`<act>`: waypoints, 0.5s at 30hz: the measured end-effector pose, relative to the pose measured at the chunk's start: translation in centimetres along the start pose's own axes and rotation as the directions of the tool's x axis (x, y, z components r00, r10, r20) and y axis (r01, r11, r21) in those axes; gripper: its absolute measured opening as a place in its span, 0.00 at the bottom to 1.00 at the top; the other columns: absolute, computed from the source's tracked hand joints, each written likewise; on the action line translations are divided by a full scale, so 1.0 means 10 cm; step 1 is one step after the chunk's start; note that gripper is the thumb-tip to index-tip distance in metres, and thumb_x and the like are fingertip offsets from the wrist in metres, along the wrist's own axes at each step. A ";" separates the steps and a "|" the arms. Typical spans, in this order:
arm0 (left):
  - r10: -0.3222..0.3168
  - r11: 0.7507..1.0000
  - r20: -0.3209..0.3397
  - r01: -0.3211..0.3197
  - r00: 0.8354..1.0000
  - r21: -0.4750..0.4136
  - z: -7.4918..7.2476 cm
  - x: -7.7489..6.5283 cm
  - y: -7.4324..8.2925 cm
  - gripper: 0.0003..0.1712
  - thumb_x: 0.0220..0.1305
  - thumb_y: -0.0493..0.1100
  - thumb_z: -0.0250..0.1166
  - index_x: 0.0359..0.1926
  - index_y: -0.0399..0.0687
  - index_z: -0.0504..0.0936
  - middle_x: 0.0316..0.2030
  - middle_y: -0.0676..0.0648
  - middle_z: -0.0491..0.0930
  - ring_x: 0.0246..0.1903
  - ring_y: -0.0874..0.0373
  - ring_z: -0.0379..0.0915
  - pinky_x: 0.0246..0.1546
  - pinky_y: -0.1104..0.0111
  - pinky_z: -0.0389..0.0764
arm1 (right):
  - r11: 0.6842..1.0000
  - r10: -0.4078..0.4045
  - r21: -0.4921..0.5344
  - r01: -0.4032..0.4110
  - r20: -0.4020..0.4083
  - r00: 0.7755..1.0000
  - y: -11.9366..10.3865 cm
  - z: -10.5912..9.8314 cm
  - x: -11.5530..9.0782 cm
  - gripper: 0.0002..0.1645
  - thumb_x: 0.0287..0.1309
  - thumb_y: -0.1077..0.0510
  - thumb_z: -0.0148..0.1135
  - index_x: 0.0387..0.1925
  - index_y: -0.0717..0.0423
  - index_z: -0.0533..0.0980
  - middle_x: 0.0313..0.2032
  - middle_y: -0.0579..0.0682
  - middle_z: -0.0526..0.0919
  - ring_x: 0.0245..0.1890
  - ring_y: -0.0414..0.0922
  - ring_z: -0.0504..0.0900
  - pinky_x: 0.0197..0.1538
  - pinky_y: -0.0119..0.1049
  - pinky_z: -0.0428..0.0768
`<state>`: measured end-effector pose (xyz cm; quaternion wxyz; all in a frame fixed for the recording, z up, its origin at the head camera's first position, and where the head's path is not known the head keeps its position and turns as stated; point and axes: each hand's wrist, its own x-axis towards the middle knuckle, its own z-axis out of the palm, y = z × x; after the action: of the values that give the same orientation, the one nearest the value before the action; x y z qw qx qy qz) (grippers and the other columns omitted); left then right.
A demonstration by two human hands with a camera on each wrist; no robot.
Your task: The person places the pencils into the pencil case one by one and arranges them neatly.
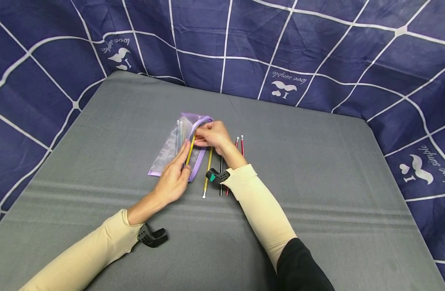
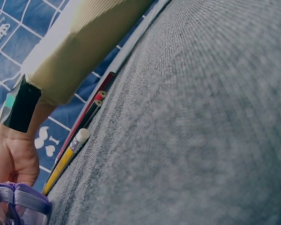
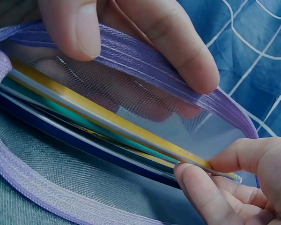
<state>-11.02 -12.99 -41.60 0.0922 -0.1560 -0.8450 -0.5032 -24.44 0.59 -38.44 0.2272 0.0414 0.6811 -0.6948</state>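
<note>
A purple-edged mesh zipper pouch [image 1: 168, 151] lies on the grey surface with its zip open. My left hand [image 1: 171, 180] grips one zipper edge, its thumb and fingers on either side of the mesh in the right wrist view. At the pouch's far end, my right hand [image 1: 215, 135] pinches the end of a yellow pencil [image 3: 126, 119] that lies inside the opening. Beneath that pencil show a green pencil [image 3: 65, 108] and a dark blue one [image 3: 84, 146]. Light-coloured pencils [image 1: 179, 135] show through the mesh. In the left wrist view only the pouch's zipper end [image 2: 23, 199] appears.
Right of the pouch, partly under my right forearm, lie another yellow pencil [image 1: 209, 163], a black pencil [image 1: 221, 188] and red pencils [image 1: 242, 146]. The grey cloth surface [image 1: 317, 173] extends around them. A blue checked curtain [image 1: 204, 32] hangs behind and at the sides.
</note>
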 end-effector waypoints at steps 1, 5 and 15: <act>-0.001 1.000 0.001 0.001 1.000 0.000 0.00 0.00 0.00 0.39 0.63 0.26 0.50 0.75 0.35 0.52 0.75 0.40 0.50 0.73 0.49 0.47 0.74 0.58 0.49 | 1.000 0.000 0.001 0.000 -0.004 1.000 0.00 0.00 0.00 0.04 0.61 0.71 0.59 0.35 0.72 0.76 0.22 0.56 0.81 0.19 0.43 0.83 0.32 0.32 0.85; -0.001 1.000 0.000 0.001 1.000 0.003 0.00 0.00 0.00 0.39 0.63 0.26 0.50 0.75 0.35 0.52 0.75 0.39 0.50 0.73 0.49 0.47 0.73 0.57 0.49 | 1.000 -0.004 -0.008 0.004 -0.023 1.000 0.00 0.02 0.02 0.04 0.61 0.71 0.59 0.30 0.68 0.76 0.22 0.56 0.81 0.19 0.42 0.83 0.32 0.32 0.85; -0.006 1.000 0.000 0.006 1.000 0.013 0.01 0.00 -0.01 0.38 0.63 0.27 0.50 0.75 0.33 0.53 0.75 0.38 0.50 0.73 0.47 0.47 0.73 0.55 0.49 | 1.000 -0.013 -0.006 0.013 -0.048 0.999 0.02 0.10 0.05 0.08 0.61 0.73 0.58 0.41 0.76 0.78 0.22 0.56 0.81 0.19 0.42 0.83 0.34 0.33 0.86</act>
<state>-11.08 -12.97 -41.70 0.0915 -0.1527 -0.8486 -0.4981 -24.57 -0.55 -38.73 0.2065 0.0528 0.6887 -0.6930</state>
